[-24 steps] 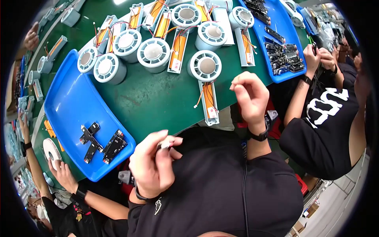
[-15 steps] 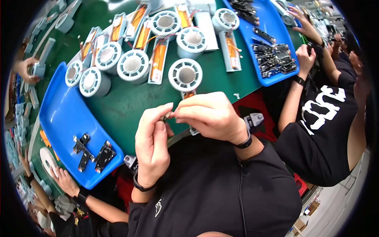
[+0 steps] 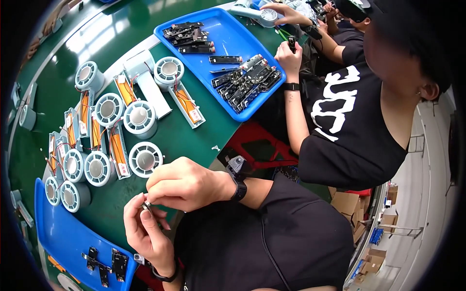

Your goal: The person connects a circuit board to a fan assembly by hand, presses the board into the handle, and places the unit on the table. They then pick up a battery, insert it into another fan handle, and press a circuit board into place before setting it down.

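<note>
My left hand (image 3: 148,230) pinches a small dark part with a metallic edge (image 3: 146,206) between thumb and fingers. The fingers hide most of it, and its kind is unclear. Against it, from the right, press the closed fingertips of my right hand (image 3: 187,184); anything they grip is hidden. Just beyond the right hand, on the green table, a pale blue round fan head (image 3: 146,160) stands with its grille facing up. Several similar handheld fan units, such as one fan head (image 3: 97,168), lie farther left, with orange battery packs (image 3: 118,150) and thin wires in open handles.
At the far side a blue tray (image 3: 221,31) holds several black circuit boards (image 3: 250,80). Another blue tray (image 3: 53,220), at near left, has a few boards (image 3: 119,264). A co-worker's hand (image 3: 290,58) at the right grips a small black part. A white scrap (image 3: 216,148) lies near the table edge.
The view has swung to the right, so the fans and trays appear farther left and the co-worker shows more fully. My hands stay together around the small part.
</note>
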`<control>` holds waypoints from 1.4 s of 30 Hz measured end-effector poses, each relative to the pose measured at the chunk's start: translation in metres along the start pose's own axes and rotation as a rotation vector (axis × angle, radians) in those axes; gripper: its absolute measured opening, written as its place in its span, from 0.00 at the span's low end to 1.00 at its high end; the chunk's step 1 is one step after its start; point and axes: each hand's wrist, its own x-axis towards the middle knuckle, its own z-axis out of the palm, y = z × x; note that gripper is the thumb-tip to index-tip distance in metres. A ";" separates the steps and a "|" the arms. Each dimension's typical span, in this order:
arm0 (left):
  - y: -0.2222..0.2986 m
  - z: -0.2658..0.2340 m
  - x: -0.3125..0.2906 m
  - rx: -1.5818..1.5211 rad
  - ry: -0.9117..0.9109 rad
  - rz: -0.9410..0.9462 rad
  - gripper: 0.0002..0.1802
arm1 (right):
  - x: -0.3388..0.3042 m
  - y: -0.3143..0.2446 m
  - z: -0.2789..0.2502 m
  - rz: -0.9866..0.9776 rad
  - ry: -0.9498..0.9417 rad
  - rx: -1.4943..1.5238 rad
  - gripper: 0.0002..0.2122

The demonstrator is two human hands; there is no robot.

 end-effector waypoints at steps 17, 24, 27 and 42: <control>-0.003 0.007 0.008 0.292 -0.069 0.151 0.13 | 0.000 0.003 -0.012 -0.143 -0.073 -0.310 0.05; -0.008 0.006 0.008 0.172 -0.055 0.140 0.12 | 0.002 0.006 -0.005 -0.192 0.012 -0.283 0.05; -0.005 0.008 0.010 0.214 -0.057 0.174 0.09 | 0.002 0.004 -0.006 -0.169 0.024 -0.328 0.05; 0.002 0.006 0.007 0.331 -0.089 0.160 0.09 | 0.004 0.010 -0.016 -0.256 -0.074 -0.304 0.07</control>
